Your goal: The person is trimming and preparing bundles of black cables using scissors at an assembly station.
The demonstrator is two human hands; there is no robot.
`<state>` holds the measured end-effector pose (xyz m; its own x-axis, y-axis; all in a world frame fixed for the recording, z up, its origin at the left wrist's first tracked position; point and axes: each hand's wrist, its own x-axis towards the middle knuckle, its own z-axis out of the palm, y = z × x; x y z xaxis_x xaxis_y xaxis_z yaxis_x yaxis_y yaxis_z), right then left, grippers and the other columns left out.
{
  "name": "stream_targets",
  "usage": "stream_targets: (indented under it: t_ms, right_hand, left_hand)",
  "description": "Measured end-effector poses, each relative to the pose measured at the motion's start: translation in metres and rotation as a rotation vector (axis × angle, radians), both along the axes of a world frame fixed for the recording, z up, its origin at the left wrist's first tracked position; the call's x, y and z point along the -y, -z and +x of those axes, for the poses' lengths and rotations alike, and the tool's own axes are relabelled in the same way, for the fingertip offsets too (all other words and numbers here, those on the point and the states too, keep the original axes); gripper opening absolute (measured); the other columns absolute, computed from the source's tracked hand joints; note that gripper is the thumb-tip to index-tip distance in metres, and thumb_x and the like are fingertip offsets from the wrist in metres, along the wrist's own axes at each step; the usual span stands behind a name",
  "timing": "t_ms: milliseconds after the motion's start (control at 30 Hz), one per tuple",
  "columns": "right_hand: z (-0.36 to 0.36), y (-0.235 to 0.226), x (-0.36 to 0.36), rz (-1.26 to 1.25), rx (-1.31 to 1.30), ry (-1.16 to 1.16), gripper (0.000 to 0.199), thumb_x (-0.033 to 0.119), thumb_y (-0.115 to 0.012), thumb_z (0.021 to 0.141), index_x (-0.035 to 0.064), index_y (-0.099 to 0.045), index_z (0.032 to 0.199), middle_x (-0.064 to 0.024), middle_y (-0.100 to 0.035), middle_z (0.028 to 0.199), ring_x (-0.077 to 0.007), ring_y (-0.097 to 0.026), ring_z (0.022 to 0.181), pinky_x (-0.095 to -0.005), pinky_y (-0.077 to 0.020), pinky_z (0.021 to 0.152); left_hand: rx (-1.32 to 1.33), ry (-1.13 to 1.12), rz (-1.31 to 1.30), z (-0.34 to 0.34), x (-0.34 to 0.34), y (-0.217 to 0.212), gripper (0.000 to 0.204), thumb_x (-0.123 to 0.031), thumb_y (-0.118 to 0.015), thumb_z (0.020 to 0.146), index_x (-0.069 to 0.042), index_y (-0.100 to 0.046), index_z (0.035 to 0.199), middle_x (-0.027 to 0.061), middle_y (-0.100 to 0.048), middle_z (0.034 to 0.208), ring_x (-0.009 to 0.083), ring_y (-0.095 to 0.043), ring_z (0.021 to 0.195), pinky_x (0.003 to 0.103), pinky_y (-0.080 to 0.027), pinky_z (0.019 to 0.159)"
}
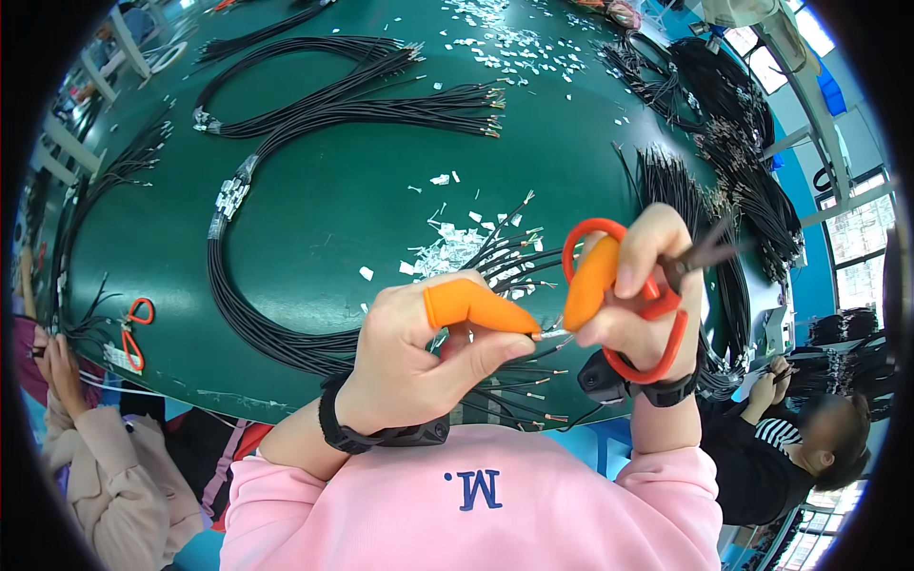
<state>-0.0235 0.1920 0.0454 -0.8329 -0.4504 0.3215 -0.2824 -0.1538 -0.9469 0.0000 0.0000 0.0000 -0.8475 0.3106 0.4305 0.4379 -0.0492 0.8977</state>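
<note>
My left hand, an orange finger cot on its index finger, pinches the stripped end of a thin black cable. My right hand also wears an orange finger cot. It carries red-handled scissors, blades pointing off to the right, while its thumb and index finger close at the pale tip coming from the left hand's pinch. A black cable bundle curves across the table to my hands. Its split ends fan out behind and below them, some showing coloured wires. Fingers partly hide the pinched end.
Silvery-white scraps litter the green table. More cable bundles lie at the far left and along the right edge. Another pair of red-handled scissors lies left. A person sits on each side.
</note>
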Motion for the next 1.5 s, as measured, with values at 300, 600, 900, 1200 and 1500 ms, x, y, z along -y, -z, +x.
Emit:
stream_targets:
  t_ms: [300, 600, 900, 1200, 1500]
  right_hand:
    - [-0.003, -0.011, 0.013, 0.294, -0.525, 0.129, 0.027, -0.002, -0.076, 0.058, 0.0059, -0.057, 0.075, -0.0023, -0.057, 0.073, -0.0133, -0.051, 0.059, -0.0222, -0.0399, 0.050]
    - [0.001, -0.004, 0.008, 0.101, -0.102, 0.323, 0.031, -0.001, -0.076, 0.065, 0.0053, -0.050, 0.082, -0.0005, -0.052, 0.077, -0.0052, -0.046, 0.064, -0.0192, -0.0380, 0.058]
    - [0.008, -0.005, 0.005, 0.294, -0.503, 0.265, 0.033, 0.002, -0.079, 0.061, 0.0070, -0.054, 0.082, -0.0016, -0.057, 0.079, -0.0090, -0.047, 0.063, -0.0216, -0.0382, 0.057]
    - [-0.004, -0.002, 0.002, 0.007, 0.160, 0.064, 0.034, -0.005, -0.074, 0.065, 0.0055, -0.048, 0.085, -0.0007, -0.052, 0.078, -0.0050, -0.050, 0.064, -0.0173, -0.0396, 0.057]
    - [-0.001, -0.017, -0.003, 0.482, -0.773, -0.103, 0.030, 0.007, -0.068, 0.048, 0.0093, -0.062, 0.078, -0.0023, -0.056, 0.070, -0.0210, -0.050, 0.062, -0.0258, -0.0407, 0.049]
  left_hand:
    - [-0.005, -0.052, 0.015, 0.002, -0.012, 0.003, 0.012, -0.007, -0.070, 0.072, -0.001, -0.064, 0.080, 0.0024, -0.052, 0.062, 0.0079, -0.042, 0.043, 0.022, -0.031, 0.042]
    - [-0.030, -0.173, 0.062, -0.002, -0.007, 0.001, 0.010, -0.006, -0.070, 0.071, -0.002, -0.065, 0.079, 0.0010, -0.051, 0.059, 0.0066, -0.040, 0.043, 0.021, -0.029, 0.041]
    - [-0.064, -0.217, 0.062, -0.003, -0.010, 0.002, 0.011, -0.004, -0.069, 0.070, -0.002, -0.064, 0.079, 0.0009, -0.050, 0.059, 0.0065, -0.040, 0.043, 0.021, -0.028, 0.040]
    - [-0.137, -0.190, 0.005, 0.006, -0.010, -0.003, 0.014, -0.004, -0.073, 0.067, -0.003, -0.063, 0.077, 0.0033, -0.051, 0.062, 0.0122, -0.045, 0.044, 0.024, -0.032, 0.041]
    - [-0.005, -0.066, -0.058, 0.000, -0.004, 0.001, 0.010, -0.004, -0.068, 0.071, -0.001, -0.063, 0.080, 0.0037, -0.051, 0.062, 0.0105, -0.049, 0.047, 0.023, -0.035, 0.044]
